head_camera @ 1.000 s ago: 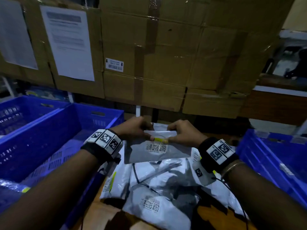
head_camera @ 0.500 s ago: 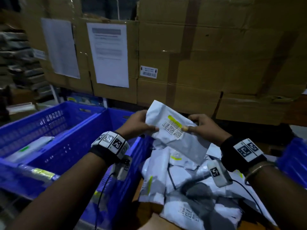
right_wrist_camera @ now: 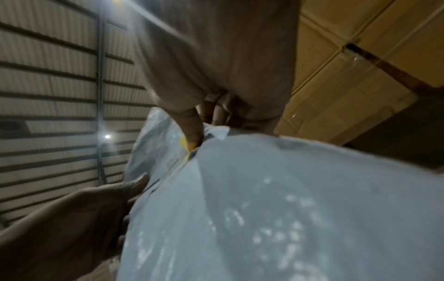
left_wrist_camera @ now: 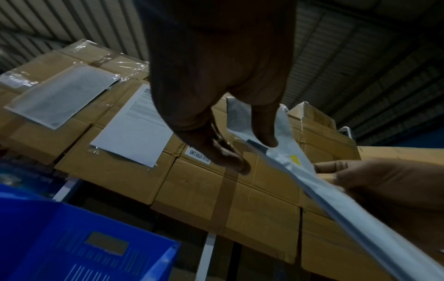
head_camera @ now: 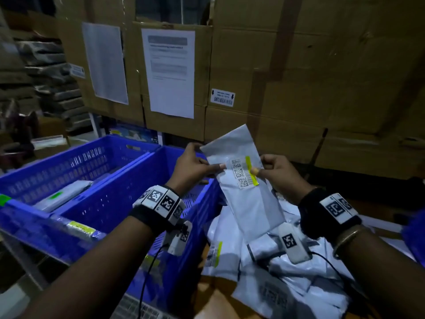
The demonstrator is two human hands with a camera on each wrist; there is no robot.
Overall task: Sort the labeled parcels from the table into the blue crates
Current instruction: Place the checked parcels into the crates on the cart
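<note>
Behind everything stands a wall of cardboard boxes point(head_camera: 299, 65) with printed sheets point(head_camera: 171, 72) taped on them. To the left, two blue crates stand side by side: the far crate point(head_camera: 69, 162) already holds a parcel with a green mark, and the near crate point(head_camera: 128, 196) touches the table edge. On the table point(head_camera: 220, 298) lies a loose pile of white parcels point(head_camera: 287, 268).

Above the pile, the person holds one white parcel point(head_camera: 248, 192) nearly upright, its label point(head_camera: 240, 172) with codes and a yellow strip turned to the face. The left hand point(head_camera: 193, 166) pinches the left edge, thumb on the front. The right hand point(head_camera: 279, 172) pinches the right edge beside the yellow strip. Both hands are closed on this parcel.

The step seems to be reading the label. To do it well, the thumbs should stay off the codes and the soft bag be kept taut.

The way to the near crate looks free and short, only its rim must be passed. The boxes behind leave little room forward.
</note>
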